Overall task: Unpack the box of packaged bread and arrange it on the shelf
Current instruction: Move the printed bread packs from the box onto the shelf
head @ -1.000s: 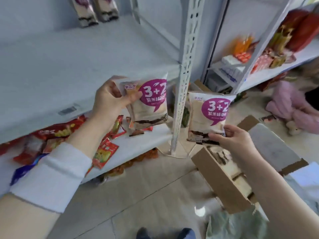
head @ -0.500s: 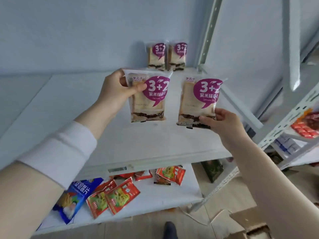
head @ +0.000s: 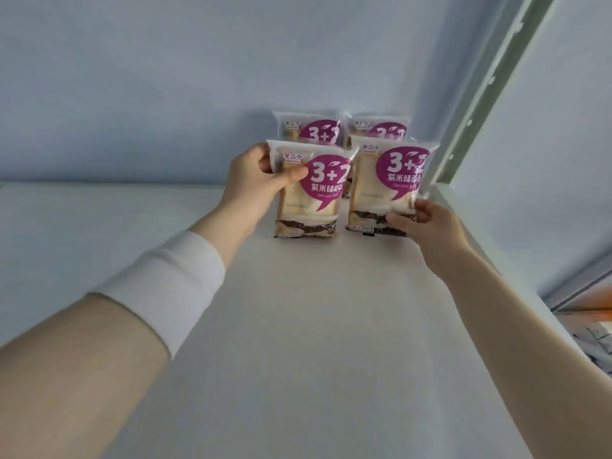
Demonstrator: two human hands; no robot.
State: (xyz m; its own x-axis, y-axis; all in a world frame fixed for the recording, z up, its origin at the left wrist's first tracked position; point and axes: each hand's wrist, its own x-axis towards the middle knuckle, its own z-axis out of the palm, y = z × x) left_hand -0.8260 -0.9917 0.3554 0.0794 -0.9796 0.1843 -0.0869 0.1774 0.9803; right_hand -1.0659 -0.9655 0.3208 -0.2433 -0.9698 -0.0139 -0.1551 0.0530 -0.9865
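Observation:
Two bread packs with a purple "3+2" label stand upright on the white shelf (head: 298,326). My left hand (head: 255,180) grips the left pack (head: 311,200) by its upper left corner. My right hand (head: 427,223) pinches the right pack (head: 384,190) at its lower right corner. Both packs have their bottom edges at or just above the shelf surface. Right behind them, against the back wall, stand two more packs of the same bread, a left one (head: 308,129) and a right one (head: 381,129), partly hidden. The box is out of view.
A perforated metal shelf upright (head: 477,91) rises at the right, just beside the right pack. The pale blue wall (head: 198,77) closes the back of the shelf. A neighbouring shelf with goods (head: 592,326) shows at the far right edge.
Both hands have carried the packs forward and deeper onto the shelf, from mid-air to right in front of the two rear packs. My view has tilted up, so the lower shelf is gone.

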